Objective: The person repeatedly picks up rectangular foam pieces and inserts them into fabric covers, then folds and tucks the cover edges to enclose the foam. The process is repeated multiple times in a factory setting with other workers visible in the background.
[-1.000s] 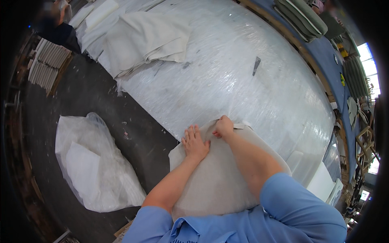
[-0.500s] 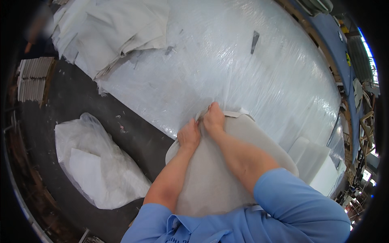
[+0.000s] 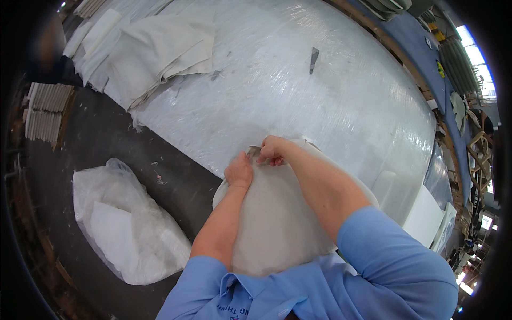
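A light grey, fabric-covered cushion [image 3: 280, 213] with rounded corners lies between my forearms, its near end against my shirt. At its far edge my left hand [image 3: 239, 170] is closed on the fabric cover, thumb and fingers pinching near the corner. Just to the right, my right hand [image 3: 273, 151] has its fingers curled over the same edge, with a fold of the fabric cover [image 3: 255, 153] between the two hands. What the right fingertips grip is partly hidden behind the hand. Under the far edge is a table [image 3: 320, 101] covered in shiny plastic film.
Grey fabric pieces [image 3: 165, 48] lie at the table's far left. A clear plastic bag with white contents [image 3: 130, 229] rests on the dark floor [image 3: 154, 181]. Stacked panels [image 3: 48, 112] stand at the left, white foam pieces [image 3: 424, 218] at the right. A blurred person [image 3: 50, 53] is far left.
My right hand has turned, its wrist bent and fingers now curled down over the cushion's edge. My left hand has shifted slightly left. The whole view has tilted a little.
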A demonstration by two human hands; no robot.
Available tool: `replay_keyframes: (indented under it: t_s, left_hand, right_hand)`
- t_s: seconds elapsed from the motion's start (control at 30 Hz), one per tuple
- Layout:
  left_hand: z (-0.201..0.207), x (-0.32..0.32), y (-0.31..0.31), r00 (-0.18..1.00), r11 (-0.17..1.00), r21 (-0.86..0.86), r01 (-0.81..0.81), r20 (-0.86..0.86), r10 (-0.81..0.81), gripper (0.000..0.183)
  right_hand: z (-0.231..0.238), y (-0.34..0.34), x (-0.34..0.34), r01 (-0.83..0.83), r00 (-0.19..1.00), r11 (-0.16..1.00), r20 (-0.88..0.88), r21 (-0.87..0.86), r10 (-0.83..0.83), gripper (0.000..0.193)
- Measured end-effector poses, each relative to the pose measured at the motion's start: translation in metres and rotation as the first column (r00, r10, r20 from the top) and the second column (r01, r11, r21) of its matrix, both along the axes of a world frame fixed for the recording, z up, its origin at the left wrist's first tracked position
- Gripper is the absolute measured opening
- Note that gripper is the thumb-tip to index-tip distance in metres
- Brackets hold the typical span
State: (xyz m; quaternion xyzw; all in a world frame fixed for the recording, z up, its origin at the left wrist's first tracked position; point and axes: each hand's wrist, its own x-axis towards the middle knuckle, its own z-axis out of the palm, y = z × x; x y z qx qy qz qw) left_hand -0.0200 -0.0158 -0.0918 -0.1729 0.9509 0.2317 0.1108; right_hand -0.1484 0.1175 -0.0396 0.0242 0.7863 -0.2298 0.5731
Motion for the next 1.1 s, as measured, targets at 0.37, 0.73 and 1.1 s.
replay_keyframes:
  t_s: [0.37, 0.73, 1.1]
  left_hand:
    - [-0.003, -0.004, -0.003, 1.0, 0.999, 0.048, 0.015, 0.026, -0.016, 0.027]
    - [-0.014, -0.013, -0.003, 0.991, 0.996, 0.089, 0.003, 0.134, -0.015, 0.031]
    - [0.013, 0.024, -0.048, 0.978, 0.983, 0.186, -0.013, 0.206, -0.026, 0.047]
  right_hand:
    - [-0.035, -0.024, 0.057, 0.336, 0.771, 0.942, -0.571, -0.012, -0.283, 0.024]
    - [-0.049, -0.03, 0.049, 0.357, 0.729, 0.932, -0.605, -0.064, -0.321, 0.018]
    - [-0.044, -0.019, 0.043, 0.326, 0.706, 0.937, -0.628, -0.124, -0.328, 0.018]
